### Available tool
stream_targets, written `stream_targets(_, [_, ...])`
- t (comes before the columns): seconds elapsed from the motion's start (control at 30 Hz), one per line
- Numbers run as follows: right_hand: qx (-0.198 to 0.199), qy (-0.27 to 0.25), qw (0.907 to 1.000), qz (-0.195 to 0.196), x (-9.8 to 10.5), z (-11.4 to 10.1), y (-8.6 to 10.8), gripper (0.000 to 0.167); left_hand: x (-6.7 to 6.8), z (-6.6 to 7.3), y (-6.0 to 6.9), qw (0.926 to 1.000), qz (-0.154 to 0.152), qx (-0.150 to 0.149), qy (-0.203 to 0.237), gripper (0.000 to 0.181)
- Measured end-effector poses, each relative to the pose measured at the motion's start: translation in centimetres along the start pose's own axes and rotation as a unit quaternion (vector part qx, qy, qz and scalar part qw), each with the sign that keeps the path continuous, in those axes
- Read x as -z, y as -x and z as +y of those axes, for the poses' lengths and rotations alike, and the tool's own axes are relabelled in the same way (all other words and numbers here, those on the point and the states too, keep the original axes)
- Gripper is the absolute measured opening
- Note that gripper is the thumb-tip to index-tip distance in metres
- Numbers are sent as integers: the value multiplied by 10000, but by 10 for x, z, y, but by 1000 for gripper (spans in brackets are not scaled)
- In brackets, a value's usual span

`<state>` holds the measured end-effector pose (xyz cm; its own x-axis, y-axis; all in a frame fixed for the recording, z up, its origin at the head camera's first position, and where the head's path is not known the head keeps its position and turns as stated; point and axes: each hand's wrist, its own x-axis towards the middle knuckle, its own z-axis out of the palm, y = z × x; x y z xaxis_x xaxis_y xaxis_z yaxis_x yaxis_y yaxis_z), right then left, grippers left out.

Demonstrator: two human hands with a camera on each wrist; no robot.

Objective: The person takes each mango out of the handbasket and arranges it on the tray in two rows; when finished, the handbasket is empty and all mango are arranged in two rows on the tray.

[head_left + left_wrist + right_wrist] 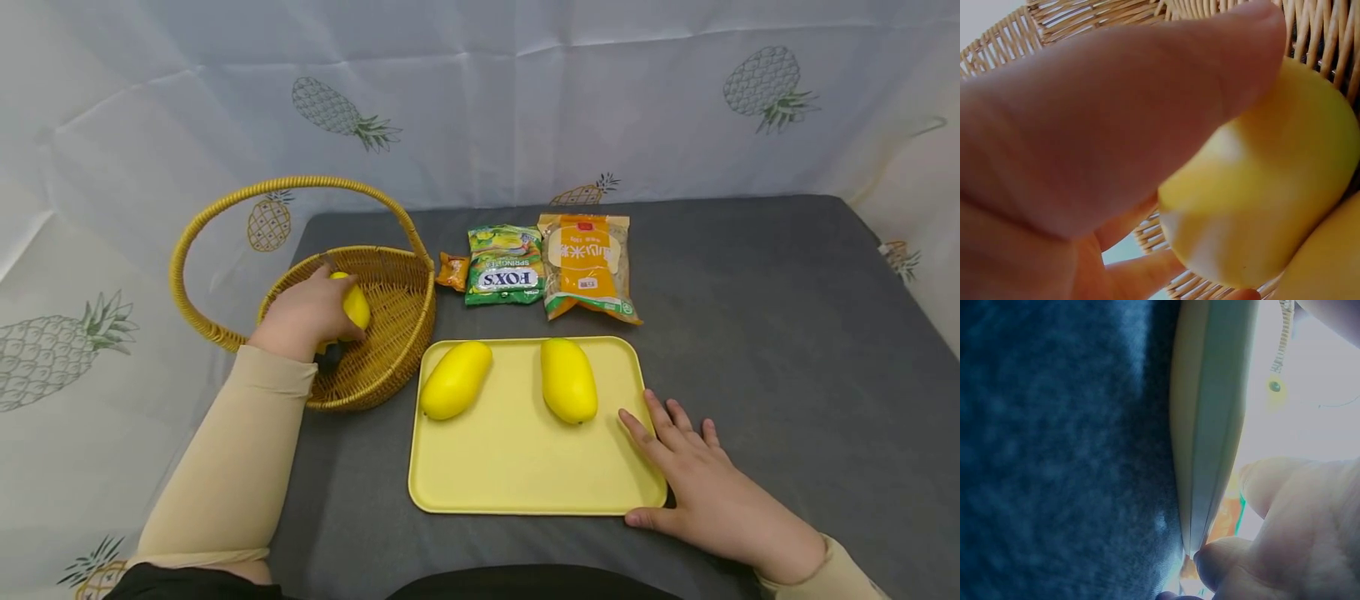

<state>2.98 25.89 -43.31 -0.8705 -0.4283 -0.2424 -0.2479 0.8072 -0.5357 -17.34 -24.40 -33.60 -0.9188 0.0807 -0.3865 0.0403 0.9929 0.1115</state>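
Note:
Inside the wicker basket (408, 354), my left hand (306, 312) grips a yellow mango (356, 307); the left wrist view shows the thumb over this mango (1260, 187) and another yellow fruit (1329, 262) touching it. Two more mangoes lie apart on the yellow tray (510, 475), one at its upper left (456, 380) and one right of centre (568, 381). With fingers spread, my right hand (708, 492) rests at the tray's right edge, thumb by the lower corner. The tray's side (1210, 425) shows up close in the right wrist view.
Behind the tray lie a small orange packet (453, 272), a green Fox's bag (505, 265) and an orange and clear food bag (587, 267). The basket's tall handle (300, 182) arches above it. A dark grey cloth (787, 350) covers the table.

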Motion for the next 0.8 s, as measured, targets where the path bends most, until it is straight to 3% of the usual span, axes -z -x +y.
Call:
stream_targets(0.17, [13, 34, 10000, 36, 0, 0, 0, 118, -1, 1, -4, 9999, -107, -68, -19, 103])
stream_targets(0.4, [-23, 42, 10000, 11, 1, 0, 0, 118, -2, 2, -6, 9996, 28, -162, -223, 101])
stream_targets(0.6, [-26, -55, 10000, -53, 2, 0, -1, 118, 2, 5, 1, 9990, 313, -200, -234, 98])
stream_targets(0.8, [-57, -104, 9999, -89, 2, 0, 0, 119, 14, 15, 18, 9974, 606, -280, -272, 98])
